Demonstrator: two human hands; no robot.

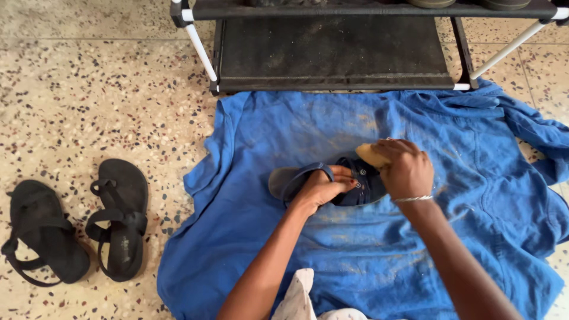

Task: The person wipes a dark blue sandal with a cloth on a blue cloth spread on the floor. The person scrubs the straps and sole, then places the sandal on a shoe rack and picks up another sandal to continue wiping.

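Observation:
A dark blue sandal [296,178] lies on a spread blue cloth [355,249] on the floor. My left hand [325,186] grips the sandal across its middle, fingers curled over the strap. My right hand [406,169], with a thin silver bracelet at the wrist, holds a tan sponge-like pad [370,154] pressed against the sandal's right end. Most of that end is hidden under my hands.
A pair of black strapped sandals [77,228] lies on the speckled terrazzo floor at the left. A black shoe rack [332,53] with white tube legs stands just beyond the cloth. A bit of white fabric [299,296] shows at the bottom edge.

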